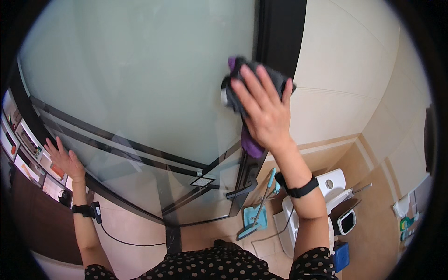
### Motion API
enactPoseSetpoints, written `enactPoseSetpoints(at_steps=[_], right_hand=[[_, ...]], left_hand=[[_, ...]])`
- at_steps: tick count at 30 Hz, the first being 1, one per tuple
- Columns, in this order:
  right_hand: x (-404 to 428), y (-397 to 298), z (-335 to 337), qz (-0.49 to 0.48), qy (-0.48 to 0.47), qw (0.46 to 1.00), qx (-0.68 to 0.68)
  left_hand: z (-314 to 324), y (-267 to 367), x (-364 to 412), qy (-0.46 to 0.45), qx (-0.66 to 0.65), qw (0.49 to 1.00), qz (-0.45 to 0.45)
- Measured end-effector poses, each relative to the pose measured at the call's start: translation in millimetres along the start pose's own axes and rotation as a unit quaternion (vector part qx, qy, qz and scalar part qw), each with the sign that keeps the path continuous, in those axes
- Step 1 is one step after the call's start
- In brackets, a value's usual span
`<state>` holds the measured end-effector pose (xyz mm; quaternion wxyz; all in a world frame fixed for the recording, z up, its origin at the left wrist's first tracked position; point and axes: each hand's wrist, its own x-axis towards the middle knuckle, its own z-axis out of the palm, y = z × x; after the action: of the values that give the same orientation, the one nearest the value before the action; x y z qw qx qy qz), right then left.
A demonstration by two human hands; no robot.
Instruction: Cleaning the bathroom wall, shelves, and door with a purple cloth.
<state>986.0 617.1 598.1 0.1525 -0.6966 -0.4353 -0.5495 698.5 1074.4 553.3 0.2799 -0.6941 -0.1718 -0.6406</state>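
Under the spread fingers of my right hand (264,112) is a bunched dark grey and purple cloth (231,94). It lies against the frosted glass door panel (140,70) where the glass meets its black frame (280,38); a purple end hangs below my palm. My left hand (66,159) is at the far left with its fingers apart and nothing in it. It is beside the dark edge of the frame, and I cannot tell whether it touches. A black lever handle (241,190) sticks out from the door below the cloth.
At lower right stand a white toilet (287,224), a blue dustpan (250,213) with a broom (260,210), a small bin (347,222) and a blue container (341,257). Shelves (31,157) show at left. Black cables run from both wrist straps.
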Motion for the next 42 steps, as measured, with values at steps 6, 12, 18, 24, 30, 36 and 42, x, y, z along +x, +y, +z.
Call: enactPoseSetpoints(at_steps=[6, 12, 18, 24, 30, 36, 42], right_hand=[[-37.8, -39.9, 19.8, 0.085, -0.011, 0.996, 0.009], [-166.6, -71.8, 45.3, 0.098, -0.182, 0.978, -0.012], [-87.2, -49.5, 21.1, 0.093, -0.129, 0.987, -0.036], [45.7, -5.9, -10.6, 0.065, 0.049, 0.995, -0.063], [-31.0, -34.1, 21.2, 0.181, 0.016, 0.983, 0.005], [-211.8, -88.0, 62.8, 0.261, -0.133, 0.956, 0.03], [-128.6, -53.5, 48.5, 0.361, 0.003, 0.927, 0.101]], left_hand=[[-5.1, -1.4, -2.4, -0.014, 0.006, 1.0, -0.004], [2.9, 1.5, -4.2, -0.018, -0.008, 1.0, -0.016], [0.9, -3.6, -6.1, -0.011, -0.006, 1.0, -0.023], [0.7, 3.2, -3.2, -0.007, -0.004, 1.0, -0.019], [-1.0, -1.5, -5.1, -0.014, 0.018, 0.999, -0.026], [-1.1, 2.0, -2.5, -0.009, 0.003, 1.0, -0.027], [-2.5, 1.0, -4.0, -0.005, 0.01, 1.0, -0.013]])
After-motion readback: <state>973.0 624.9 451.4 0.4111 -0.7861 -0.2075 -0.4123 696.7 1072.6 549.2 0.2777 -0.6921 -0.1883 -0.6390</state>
